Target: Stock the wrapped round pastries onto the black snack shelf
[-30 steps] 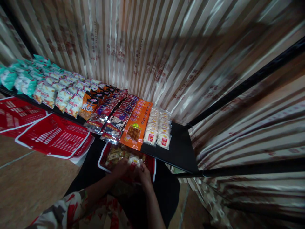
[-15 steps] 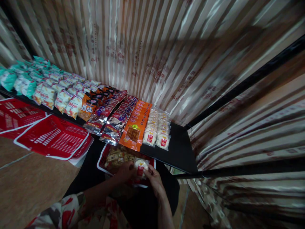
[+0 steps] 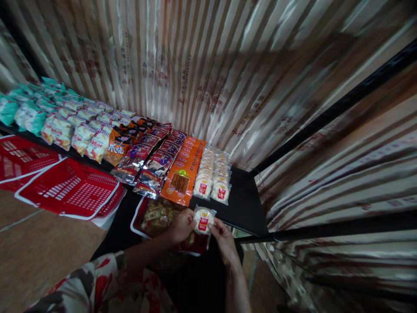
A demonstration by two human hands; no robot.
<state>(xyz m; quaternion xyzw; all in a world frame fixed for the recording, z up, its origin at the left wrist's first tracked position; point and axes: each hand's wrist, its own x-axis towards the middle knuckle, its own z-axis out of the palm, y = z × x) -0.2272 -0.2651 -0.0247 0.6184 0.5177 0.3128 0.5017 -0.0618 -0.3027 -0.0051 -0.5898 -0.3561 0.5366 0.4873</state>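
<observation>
Between my two hands is a round white cracker packet in clear wrap with a red label. My left hand pinches its left edge, and my right hand grips its right edge. The packet is held up above a red basket with a white rim, resting on my lap. Inside the basket lie several yellowish wrapped packets. Just beyond my hands, two rows of matching white cracker packets lie on the black shelf.
Left along the shelf lie orange bags, dark red bags, black-and-orange bags, white snack bags and teal bags. Red baskets stand below it. Black metal bars and a striped curtain border the shelf.
Both hands have lifted the cracker packet out from over the basket, up and to the right, nearer the shelf's front edge. The view has shifted slightly.
</observation>
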